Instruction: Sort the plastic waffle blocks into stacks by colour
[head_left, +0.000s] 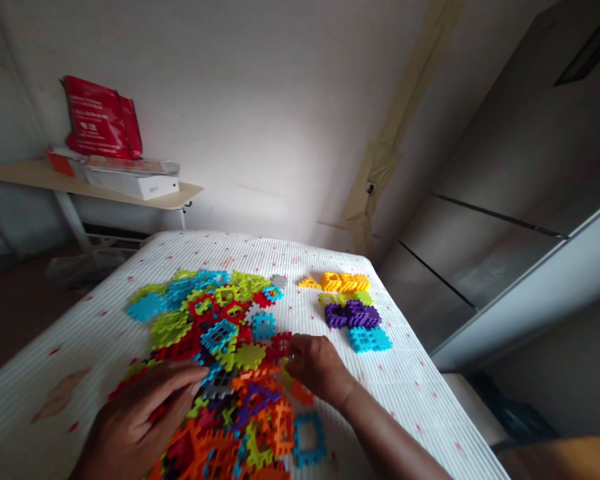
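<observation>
The left hand (135, 417) is poised at the left flank of a loose heap of multicoloured toothed plastic pieces (250, 357); its thumb and forefinger are almost meeting, but whether they are gripping anything cannot be told. The heap is lying between the left and right edges of a white, ribbed-cloth-covered tabletop (95, 333), probably to be within reach of both hands. A sky-blue square plastic frame (321, 437) is lying at the heap's right margin. The right hand (320, 367) is curling its fingers downward there, concealing whatever they may be gripping. Toward the far right corner, toothed plastic pieces in yellow (347, 283), lime, purple and blue are lying in close groups, seemingly to keep like colours together.
</observation>
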A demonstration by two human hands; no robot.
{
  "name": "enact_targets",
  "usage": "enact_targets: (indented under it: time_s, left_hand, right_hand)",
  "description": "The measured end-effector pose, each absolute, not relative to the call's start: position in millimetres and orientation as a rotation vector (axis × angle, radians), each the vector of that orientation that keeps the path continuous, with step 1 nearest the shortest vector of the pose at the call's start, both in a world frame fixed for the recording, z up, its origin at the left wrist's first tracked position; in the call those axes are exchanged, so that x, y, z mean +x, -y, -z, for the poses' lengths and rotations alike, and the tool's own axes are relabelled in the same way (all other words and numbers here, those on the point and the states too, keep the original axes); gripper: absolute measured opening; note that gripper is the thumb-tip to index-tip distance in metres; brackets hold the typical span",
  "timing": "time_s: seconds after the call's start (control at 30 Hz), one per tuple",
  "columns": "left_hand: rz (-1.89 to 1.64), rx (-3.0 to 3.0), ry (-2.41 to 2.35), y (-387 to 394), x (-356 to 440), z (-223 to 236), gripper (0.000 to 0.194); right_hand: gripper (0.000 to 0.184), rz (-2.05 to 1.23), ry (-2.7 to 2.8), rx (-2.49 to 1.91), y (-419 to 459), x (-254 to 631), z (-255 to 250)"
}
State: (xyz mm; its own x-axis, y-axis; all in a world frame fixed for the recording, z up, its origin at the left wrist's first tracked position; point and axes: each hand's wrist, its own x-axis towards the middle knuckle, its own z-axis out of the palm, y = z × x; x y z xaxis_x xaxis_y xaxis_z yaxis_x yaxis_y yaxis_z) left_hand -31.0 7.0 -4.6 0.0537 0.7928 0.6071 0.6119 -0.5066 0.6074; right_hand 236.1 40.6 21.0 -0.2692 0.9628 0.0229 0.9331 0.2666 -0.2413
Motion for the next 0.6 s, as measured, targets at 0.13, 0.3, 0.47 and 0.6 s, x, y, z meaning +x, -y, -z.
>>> enact_targets:
  time_s: [0.13, 0.3, 0.47, 0.6]
  left_hand:
    - [-1.477, 2.156, -1.416, -7, -30, 3, 0.013]
    - [-1.473, 2.165, -1.392, -8, -29, -1, 0.015]
    - [-1.413, 2.028, -1.393, -6, -29, -7, 0.012]
    - [-1.273, 1.616, -1.345, -2, -27, -11, 0.022]
  right_hand:
    - [0.017, -0.355, 2.319, -1.723, -43, 233, -26]
    - [0.014, -0.248, 2.074, -1.516, -46, 228, -42]
    - [0.006, -0.65, 1.685, -1.205, -54, 213, -55]
    - [0.016, -0.988, 1.428, -0.905, -49, 184, -52]
